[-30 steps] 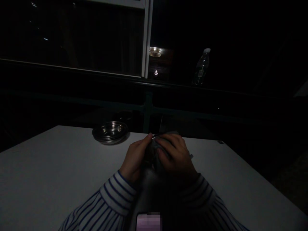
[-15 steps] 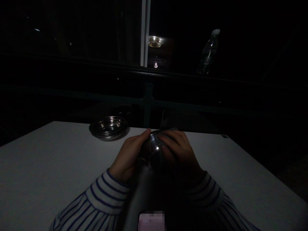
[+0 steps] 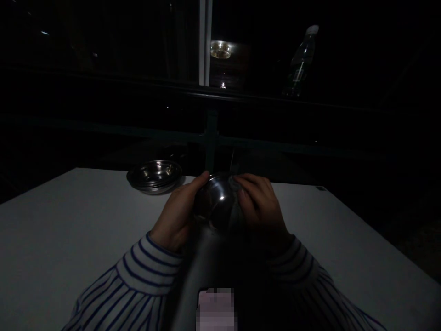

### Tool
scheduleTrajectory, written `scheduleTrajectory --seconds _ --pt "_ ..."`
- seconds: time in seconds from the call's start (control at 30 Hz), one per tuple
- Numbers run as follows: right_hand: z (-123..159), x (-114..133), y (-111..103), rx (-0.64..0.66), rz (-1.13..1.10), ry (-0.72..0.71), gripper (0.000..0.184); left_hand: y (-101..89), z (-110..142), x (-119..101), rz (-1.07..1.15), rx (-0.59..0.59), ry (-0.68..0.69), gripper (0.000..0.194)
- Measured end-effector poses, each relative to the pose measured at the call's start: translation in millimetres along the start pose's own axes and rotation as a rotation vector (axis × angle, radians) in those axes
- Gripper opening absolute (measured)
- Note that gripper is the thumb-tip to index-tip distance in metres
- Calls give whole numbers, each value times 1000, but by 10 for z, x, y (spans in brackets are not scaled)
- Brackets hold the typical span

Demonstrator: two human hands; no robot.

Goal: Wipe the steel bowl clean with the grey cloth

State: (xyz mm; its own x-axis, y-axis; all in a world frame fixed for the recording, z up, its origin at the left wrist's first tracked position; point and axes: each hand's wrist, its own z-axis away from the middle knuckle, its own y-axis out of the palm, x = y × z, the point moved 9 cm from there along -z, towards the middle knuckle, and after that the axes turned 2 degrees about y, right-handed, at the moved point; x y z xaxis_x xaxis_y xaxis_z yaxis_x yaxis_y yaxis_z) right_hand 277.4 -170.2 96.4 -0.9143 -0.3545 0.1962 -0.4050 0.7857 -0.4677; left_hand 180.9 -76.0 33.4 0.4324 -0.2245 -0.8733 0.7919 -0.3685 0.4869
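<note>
A shiny metal bowl (image 3: 215,202) is held above the near middle of the table, its rounded outer side towards me. My left hand (image 3: 179,209) grips its left edge, thumb along the rim. On the right, my right hand (image 3: 260,202) is closed on a grey cloth (image 3: 235,185), which it presses against the bowl's side. Part of the cloth is lost in the dark under the fingers. Beyond my left hand, a stack of metal bowls (image 3: 155,177) stands on the table.
The white table (image 3: 86,220) ends at a dark railing or window frame. A clear plastic bottle (image 3: 301,62) with a white cap stands beyond its far edge on the right. A phone-like pinkish object (image 3: 217,308), blurred out, is at the near edge. The scene is very dim.
My right hand has shifted with the cloth towards the bowl's right edge, so more of the bowl shows. The whole view has tilted slightly downward.
</note>
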Motion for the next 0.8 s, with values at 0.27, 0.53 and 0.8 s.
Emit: scheduleTrajectory --seconds 0.27,0.53,0.8 --pt "87 178 163 72 135 -100 33 34 7 75 -38 46 -20 19" --pt "96 40 119 4 84 58 37 -35 6 39 -61 -11 -8 22" --pt "67 57 85 26 36 -3 34 22 30 34 29 5 -57 14"
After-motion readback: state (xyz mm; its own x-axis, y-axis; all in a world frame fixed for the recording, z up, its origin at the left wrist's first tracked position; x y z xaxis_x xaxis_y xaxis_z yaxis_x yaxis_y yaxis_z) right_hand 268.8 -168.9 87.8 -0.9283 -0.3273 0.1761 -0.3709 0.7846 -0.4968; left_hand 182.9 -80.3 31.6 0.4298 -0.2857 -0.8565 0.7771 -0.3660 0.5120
